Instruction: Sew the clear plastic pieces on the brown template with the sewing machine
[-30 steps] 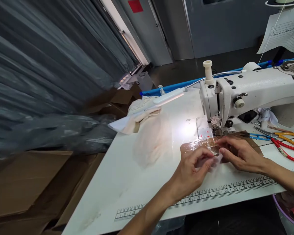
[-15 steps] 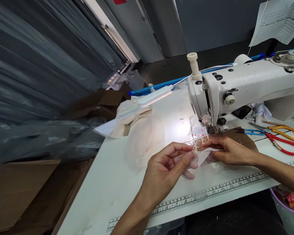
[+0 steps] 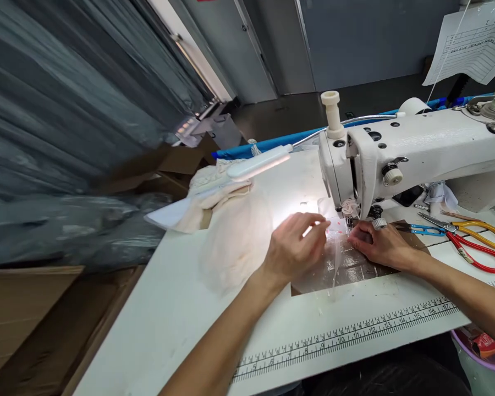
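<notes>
A white sewing machine (image 3: 412, 143) stands at the right, with a pink ruffled trim piece (image 3: 350, 207) by its presser foot. Under the needle lies a thin, sheer white fabric (image 3: 335, 247) with small red marks. My left hand (image 3: 299, 242) is just left of the needle, thumb and fingers pinched at the fabric's edge. Close to the right of the presser foot, my right hand (image 3: 379, 245) has its fingers closed on the same fabric; its fingertips are partly hidden. A brown plate (image 3: 309, 286) shows beneath the fabric.
Pale sheer fabric (image 3: 235, 247) is heaped on the white table (image 3: 181, 308) to the left. A lamp (image 3: 259, 164) reaches over it. Red-and-yellow scissors (image 3: 474, 236) and blue thread snips (image 3: 427, 229) lie at the right. A printed ruler (image 3: 338, 341) runs along the front edge.
Both hands have moved up toward the needle, and the fabric has gone with them. My left hand has turned palm down. More of the brown plate is uncovered.
</notes>
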`<state>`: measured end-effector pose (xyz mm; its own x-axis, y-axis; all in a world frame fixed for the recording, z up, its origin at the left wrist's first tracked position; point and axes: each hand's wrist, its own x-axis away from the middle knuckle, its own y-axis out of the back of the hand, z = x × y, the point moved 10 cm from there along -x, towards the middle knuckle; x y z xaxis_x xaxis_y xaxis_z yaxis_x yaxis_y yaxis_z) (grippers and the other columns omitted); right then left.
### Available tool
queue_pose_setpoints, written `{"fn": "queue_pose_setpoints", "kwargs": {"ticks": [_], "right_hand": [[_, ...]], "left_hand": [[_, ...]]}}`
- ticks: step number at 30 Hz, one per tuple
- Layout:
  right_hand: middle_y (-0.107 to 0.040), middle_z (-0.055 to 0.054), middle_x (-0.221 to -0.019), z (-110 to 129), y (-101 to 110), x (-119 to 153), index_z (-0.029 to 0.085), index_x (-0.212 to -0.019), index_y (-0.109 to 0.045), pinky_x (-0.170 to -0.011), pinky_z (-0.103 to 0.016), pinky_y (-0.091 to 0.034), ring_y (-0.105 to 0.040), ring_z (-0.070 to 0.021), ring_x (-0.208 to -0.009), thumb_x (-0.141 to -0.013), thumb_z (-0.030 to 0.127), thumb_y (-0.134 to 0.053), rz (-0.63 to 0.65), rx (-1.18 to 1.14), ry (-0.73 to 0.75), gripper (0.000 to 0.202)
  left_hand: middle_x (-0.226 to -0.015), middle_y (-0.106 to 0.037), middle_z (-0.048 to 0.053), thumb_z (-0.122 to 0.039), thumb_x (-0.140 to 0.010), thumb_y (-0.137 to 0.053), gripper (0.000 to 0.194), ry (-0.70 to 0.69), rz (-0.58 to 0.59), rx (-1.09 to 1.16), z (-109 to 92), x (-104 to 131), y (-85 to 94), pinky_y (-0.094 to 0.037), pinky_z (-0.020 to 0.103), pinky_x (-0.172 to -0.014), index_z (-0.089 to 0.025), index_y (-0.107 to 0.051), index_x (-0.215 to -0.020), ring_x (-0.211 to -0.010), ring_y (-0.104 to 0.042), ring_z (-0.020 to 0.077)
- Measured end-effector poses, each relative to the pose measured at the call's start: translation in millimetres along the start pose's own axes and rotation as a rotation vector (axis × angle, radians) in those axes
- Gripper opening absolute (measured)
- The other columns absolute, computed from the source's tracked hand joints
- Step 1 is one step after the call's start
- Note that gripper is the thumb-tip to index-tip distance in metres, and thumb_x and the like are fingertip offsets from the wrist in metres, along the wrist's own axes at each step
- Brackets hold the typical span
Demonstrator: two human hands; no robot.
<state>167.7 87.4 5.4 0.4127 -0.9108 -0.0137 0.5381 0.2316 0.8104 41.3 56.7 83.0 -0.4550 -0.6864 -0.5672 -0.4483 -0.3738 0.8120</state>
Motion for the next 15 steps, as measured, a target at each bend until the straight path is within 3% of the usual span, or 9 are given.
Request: {"fn": "queue_pose_setpoints", "kwargs": {"ticks": [3,5,9,12,15], "right_hand": [[-0.063,-0.002,-0.061,0.6,-0.2,1.9,0.019,-0.084,-0.065,-0.05,-0.028,-0.035,-0.052,-0.0135,-0.05,-0.092,0.034,-0.05,-0.016,0.049,0.003,0.023],[-0.065,-0.004,-0.065,1.6,1.2,4.0,0.018,-0.089,-0.066,-0.05,-0.029,-0.035,-0.055,-0.0155,-0.052,-0.093,0.034,-0.049,-0.034,0.115,-0.005,0.024],[-0.071,-0.011,-0.087,10.5,6.3,11.1,0.016,-0.103,-0.066,-0.055,-0.03,-0.038,-0.061,-0.0197,-0.064,-0.095,0.03,-0.045,-0.102,0.222,0.079,0.026],[-0.07,-0.012,-0.092,13.2,6.1,16.5,0.014,-0.107,-0.066,-0.059,-0.03,-0.04,-0.063,-0.0207,-0.068,-0.096,0.027,-0.044,-0.112,0.217,0.137,0.027],[-0.069,-0.012,-0.092,13.1,3.2,19.2,0.015,-0.107,-0.067,-0.061,-0.031,-0.042,-0.062,-0.0205,-0.068,-0.097,0.028,-0.043,-0.097,0.243,0.153,0.029]], "left_hand": [[-0.091,-0.07,0.007,-0.021,-0.089,-0.052,0.017,-0.079,0.091,0.236,-29.9,12.1,-15.2,-0.059,0.028,-0.066,-0.017,-0.067,-0.095,-0.079,-0.067,0.0165],[-0.108,-0.068,0.012,-0.026,-0.09,-0.053,0.024,-0.053,0.157,0.24,-37.1,19.3,-28.6,-0.06,0.037,-0.08,-0.014,-0.064,-0.109,-0.095,-0.067,0.0222],[-0.133,-0.056,0.019,-0.037,-0.091,-0.051,0.042,-0.027,0.295,0.114,-24.2,25.9,-57.1,-0.041,0.061,-0.106,-0.013,-0.055,-0.126,-0.122,-0.054,0.0347],[-0.136,-0.054,0.015,-0.041,-0.093,-0.05,0.045,-0.055,0.388,0.101,-8.1,25.3,-68.1,-0.035,0.059,-0.111,-0.018,-0.05,-0.132,-0.126,-0.052,0.0322],[-0.131,-0.057,0.015,-0.041,-0.094,-0.052,0.041,-0.081,0.293,0.076,-1.9,18.8,-56.1,-0.04,0.058,-0.106,-0.017,-0.052,-0.127,-0.12,-0.055,0.0311]]}}
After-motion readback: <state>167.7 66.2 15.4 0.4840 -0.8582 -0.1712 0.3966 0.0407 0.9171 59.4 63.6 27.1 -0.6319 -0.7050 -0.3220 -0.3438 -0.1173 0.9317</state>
